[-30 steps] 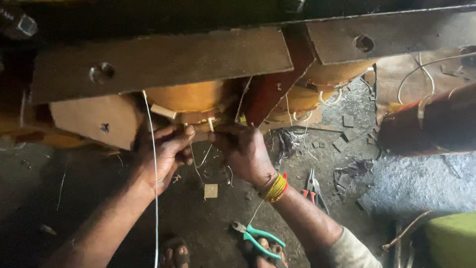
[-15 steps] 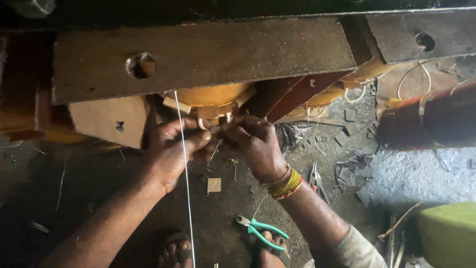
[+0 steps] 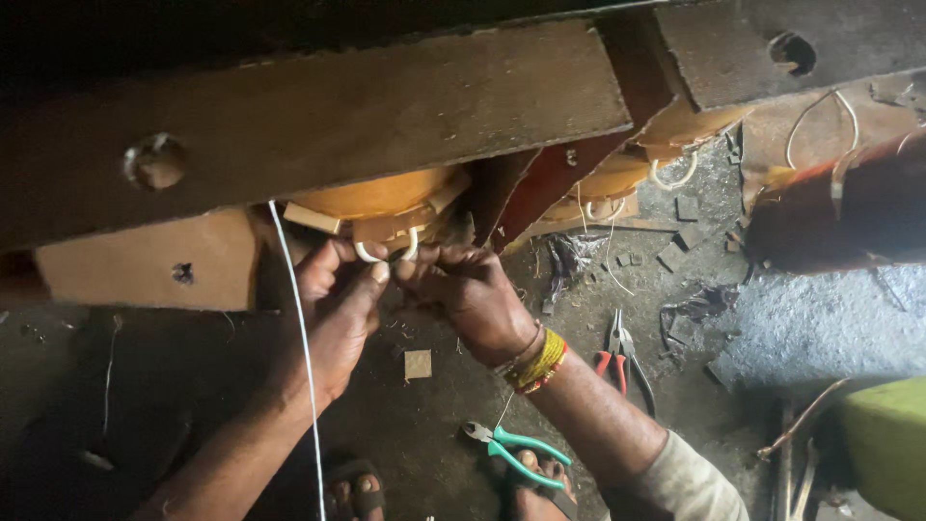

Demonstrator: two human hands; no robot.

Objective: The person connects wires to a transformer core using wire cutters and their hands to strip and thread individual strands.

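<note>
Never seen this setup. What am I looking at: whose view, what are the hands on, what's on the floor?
The picture comes from a camera worn on a person's head, looking down at their own two bare hands; their feet show at the bottom edge. The left hand and right hand meet at a small white loop that sticks out of an orange wound coil, pinching it between the fingers. The coil sits under a heavy rusty metal bar with bolt holes. A thin white cord hangs in front of the left arm. On the dirty floor lie green-handled pliers, red-handled pliers and a small cardboard square.
</note>
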